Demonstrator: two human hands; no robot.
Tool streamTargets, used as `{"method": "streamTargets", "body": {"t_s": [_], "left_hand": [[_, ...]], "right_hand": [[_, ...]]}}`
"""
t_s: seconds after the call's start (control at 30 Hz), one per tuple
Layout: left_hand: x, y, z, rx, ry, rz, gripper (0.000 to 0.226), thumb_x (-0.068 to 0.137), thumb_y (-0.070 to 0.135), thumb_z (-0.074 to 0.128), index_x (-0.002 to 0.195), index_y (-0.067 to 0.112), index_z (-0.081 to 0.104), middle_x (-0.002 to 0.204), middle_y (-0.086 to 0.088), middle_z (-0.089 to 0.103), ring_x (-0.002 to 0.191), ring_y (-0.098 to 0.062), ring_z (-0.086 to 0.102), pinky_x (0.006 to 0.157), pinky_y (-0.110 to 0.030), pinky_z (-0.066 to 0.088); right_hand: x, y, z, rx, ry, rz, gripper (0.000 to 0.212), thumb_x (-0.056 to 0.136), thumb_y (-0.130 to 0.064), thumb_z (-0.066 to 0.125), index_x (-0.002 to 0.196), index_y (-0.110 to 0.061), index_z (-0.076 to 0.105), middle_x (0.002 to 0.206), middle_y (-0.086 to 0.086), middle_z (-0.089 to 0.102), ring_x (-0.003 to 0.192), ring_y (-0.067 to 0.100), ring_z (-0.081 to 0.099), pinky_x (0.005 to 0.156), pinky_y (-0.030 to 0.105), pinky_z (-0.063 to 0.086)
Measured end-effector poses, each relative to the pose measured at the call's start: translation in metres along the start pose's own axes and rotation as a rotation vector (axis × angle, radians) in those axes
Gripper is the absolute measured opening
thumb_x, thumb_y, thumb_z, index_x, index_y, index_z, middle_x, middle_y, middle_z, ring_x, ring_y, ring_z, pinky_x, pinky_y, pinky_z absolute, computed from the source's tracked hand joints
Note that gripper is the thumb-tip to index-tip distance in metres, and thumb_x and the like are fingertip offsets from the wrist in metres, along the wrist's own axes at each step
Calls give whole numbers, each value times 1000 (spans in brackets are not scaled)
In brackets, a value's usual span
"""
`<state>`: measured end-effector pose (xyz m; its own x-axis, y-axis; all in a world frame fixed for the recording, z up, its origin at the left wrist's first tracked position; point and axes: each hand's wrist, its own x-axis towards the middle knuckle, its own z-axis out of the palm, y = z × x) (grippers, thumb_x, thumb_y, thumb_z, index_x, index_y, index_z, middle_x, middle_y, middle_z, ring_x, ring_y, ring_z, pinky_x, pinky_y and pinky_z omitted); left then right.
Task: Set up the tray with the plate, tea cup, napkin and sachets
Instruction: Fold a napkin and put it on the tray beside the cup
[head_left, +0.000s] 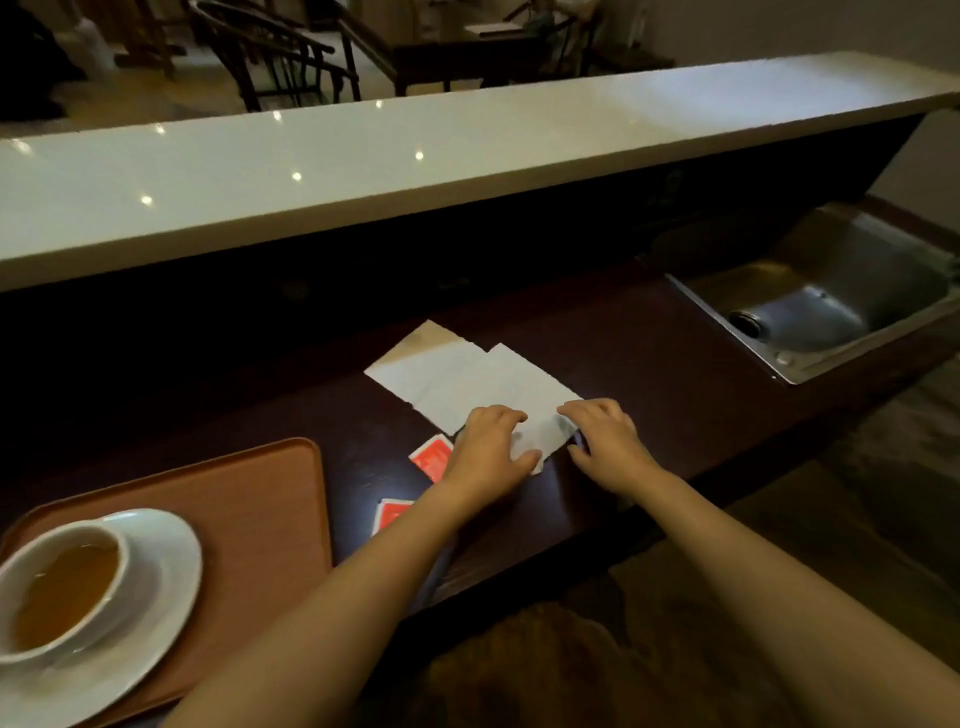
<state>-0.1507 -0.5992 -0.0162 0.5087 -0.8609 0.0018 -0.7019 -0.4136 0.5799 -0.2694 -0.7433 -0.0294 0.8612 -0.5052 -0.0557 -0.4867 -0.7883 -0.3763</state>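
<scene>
While both hands work at the near corner of the white napkin (467, 382), neither has it lifted: the left hand (491, 449) lies palm down with its fingers on the paper and its thumb hooked at the near edge, and the right hand (608, 441) has its fingertips curled at the corner just beside it. It looks as though the two are folding or pinching up the top sheet, though I cannot tell whether either truly grips it or only presses. More paper lies behind, fanned out and overlapping, which suggests a small stack from which one sheet is being separated.

Just left of the left hand lies a red sachet (434, 454), partly tucked under the wrist, and a second red sachet (392, 514) shows nearer, half hidden by the forearm. Both rest on the counter, apart from the tray, so they seem to wait their turn.

Further left, the brown tray (270, 499) sits at the counter's near edge. On it stands the white plate (166, 561), and the tea cup (62, 582), filled with amber tea, rests on the plate. That pair is set toward the tray's left, which leaves bare tray on the right, probably room for the napkin and sachets.

All of it sits on a dark wooden counter (649, 374). A steel sink (831, 306) is let into it to the right. Behind rises a pale raised bar top (415, 156) showing ceiling light reflections, and beyond it, dark wooden chairs (280, 57) in a dim room.
</scene>
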Motion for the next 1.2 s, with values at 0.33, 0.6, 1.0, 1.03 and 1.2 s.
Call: {"method": "streamTargets", "body": {"t_s": [0.33, 0.6, 1.0, 1.03, 1.2], "left_hand": [[38, 17, 64, 345, 194, -74, 25, 88, 31, 47, 104, 15, 58, 111, -5, 58, 103, -25, 48, 85, -37, 36], [45, 21, 33, -78, 303, -206, 18, 87, 20, 53, 91, 12, 70, 93, -6, 71, 87, -20, 57, 74, -25, 38], [55, -4, 2, 182, 575, -137, 31, 87, 21, 53, 116, 11, 56, 121, -9, 60, 113, -28, 51, 97, -38, 39], [53, -4, 9, 253, 481, -55, 33, 87, 22, 53, 118, 11, 56, 125, -10, 59, 116, -28, 51, 99, -39, 39], [56, -17, 36, 353, 131, -148, 49, 92, 37, 42, 137, 18, 38, 149, -3, 35, 138, -20, 26, 114, -31, 17]], "right_hand": [[44, 55, -6, -68, 58, -394, 17, 88, -19, 52, 102, -17, 61, 107, 1, 61, 104, 23, 47, 88, 33, 30], [71, 56, -25, 401, -41, -350, 24, 81, -8, 58, 101, -20, 63, 89, -14, 60, 93, 15, 54, 84, 26, 37], [165, 4, -9, 553, -233, -174, 27, 81, -8, 58, 108, -13, 62, 112, 10, 64, 103, 24, 58, 88, 35, 45], [164, 5, -6, 499, -190, -164, 33, 83, -10, 58, 115, -13, 58, 119, 11, 61, 108, 26, 55, 92, 35, 43], [121, 20, 2, 179, 16, -439, 44, 86, -18, 55, 129, -15, 48, 135, 7, 52, 124, 27, 41, 104, 43, 34]]}}
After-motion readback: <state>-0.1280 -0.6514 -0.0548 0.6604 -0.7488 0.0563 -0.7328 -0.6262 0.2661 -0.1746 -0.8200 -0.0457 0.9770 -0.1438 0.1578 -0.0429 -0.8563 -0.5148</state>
